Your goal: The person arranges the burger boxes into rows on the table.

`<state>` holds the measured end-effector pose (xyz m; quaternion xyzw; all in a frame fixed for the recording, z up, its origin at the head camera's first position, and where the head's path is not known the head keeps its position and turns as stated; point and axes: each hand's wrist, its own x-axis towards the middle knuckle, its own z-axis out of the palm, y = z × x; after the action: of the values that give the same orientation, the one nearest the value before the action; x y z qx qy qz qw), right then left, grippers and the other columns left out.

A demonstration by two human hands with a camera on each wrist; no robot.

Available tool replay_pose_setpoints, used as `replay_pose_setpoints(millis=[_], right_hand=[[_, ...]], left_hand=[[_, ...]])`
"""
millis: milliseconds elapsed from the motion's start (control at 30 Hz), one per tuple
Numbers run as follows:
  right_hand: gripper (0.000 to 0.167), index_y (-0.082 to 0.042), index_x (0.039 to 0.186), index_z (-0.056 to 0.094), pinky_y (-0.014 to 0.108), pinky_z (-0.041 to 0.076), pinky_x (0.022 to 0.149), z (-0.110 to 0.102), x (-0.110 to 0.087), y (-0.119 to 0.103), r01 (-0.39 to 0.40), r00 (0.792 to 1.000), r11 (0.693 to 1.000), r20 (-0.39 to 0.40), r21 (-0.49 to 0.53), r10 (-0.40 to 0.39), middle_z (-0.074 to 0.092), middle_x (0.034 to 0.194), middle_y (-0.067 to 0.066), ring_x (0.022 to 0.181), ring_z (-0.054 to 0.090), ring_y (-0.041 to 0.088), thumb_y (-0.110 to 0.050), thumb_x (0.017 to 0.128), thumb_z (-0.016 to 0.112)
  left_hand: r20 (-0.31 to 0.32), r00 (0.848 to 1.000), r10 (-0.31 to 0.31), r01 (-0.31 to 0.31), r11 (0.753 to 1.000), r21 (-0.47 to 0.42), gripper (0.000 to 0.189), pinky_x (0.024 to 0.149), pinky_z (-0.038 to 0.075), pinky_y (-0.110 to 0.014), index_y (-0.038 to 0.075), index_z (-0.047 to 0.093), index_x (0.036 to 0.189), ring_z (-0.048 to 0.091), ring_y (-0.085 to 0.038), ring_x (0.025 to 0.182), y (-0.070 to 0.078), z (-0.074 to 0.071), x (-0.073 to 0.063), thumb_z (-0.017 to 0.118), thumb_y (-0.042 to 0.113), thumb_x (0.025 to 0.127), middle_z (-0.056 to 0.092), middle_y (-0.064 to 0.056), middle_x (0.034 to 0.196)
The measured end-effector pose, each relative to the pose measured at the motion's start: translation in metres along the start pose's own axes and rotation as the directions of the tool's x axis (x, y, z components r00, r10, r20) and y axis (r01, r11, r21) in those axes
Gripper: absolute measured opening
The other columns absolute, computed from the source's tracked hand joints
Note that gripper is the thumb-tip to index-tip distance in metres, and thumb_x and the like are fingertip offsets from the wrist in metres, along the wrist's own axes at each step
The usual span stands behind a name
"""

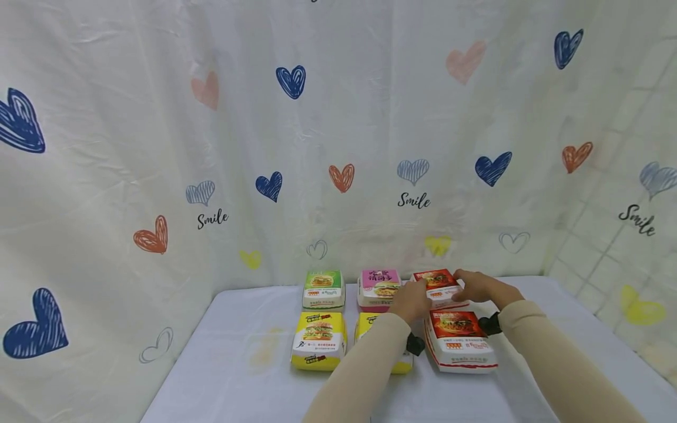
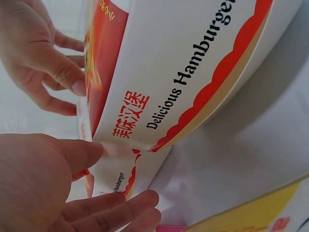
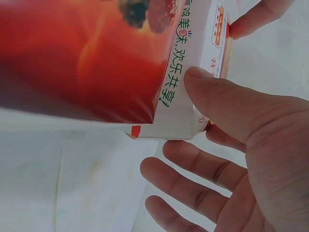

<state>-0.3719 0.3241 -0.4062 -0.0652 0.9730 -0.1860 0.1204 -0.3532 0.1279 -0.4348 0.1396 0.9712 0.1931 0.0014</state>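
Observation:
A red and white hamburger box (image 1: 436, 278) sits at the right end of the back row, between my two hands. My left hand (image 1: 409, 302) is at its left side, fingers extended along the wall in the left wrist view. On the opposite side is my right hand (image 1: 485, 289). In the right wrist view, its thumb lies against the box and the other fingers are loosely spread. Nearer to me stands a second red hamburger box (image 1: 459, 343), under my wrists. My left forearm partly hides a yellow box (image 1: 402, 366).
Left of the red boxes stand a pink box (image 1: 378, 288) and a green box (image 1: 323, 289) at the back, with another yellow box (image 1: 319, 341) in front. A white-covered table (image 1: 238, 358) carries them. Behind hangs a heart-patterned curtain (image 1: 349, 229).

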Motion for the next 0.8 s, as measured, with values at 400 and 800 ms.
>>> replay_pose_setpoints(millis=[400, 800], right_hand=[[0.061, 0.009, 0.139, 0.043, 0.049, 0.056, 0.083, 0.0001, -0.0001, 0.0026, -0.002, 1.000, 1.000, 0.011, 0.021, 0.002, 0.066, 0.106, 0.021, 0.091, 0.064, 0.029, -0.019, 0.094, 0.073], [0.063, 0.010, 0.142, 0.040, 0.047, 0.058, 0.080, 0.0009, -0.0015, 0.0035, 0.004, 1.000, 0.999, 0.021, 0.039, -0.005, 0.066, 0.106, 0.023, 0.092, 0.066, 0.031, -0.018, 0.095, 0.072]], left_hand=[[-0.023, 1.000, 0.000, 0.001, 0.999, 0.054, 0.047, 0.096, 0.055, -0.034, 0.031, 0.061, 0.140, 0.066, -0.011, 0.105, 0.0000, -0.0003, 0.0002, 0.073, 0.031, 0.094, 0.070, 0.009, 0.127], [-0.025, 0.999, -0.029, 0.031, 0.998, 0.052, 0.052, 0.098, 0.055, -0.036, 0.035, 0.058, 0.142, 0.066, -0.012, 0.109, 0.0001, 0.0001, 0.0008, 0.075, 0.031, 0.093, 0.070, 0.010, 0.129]])
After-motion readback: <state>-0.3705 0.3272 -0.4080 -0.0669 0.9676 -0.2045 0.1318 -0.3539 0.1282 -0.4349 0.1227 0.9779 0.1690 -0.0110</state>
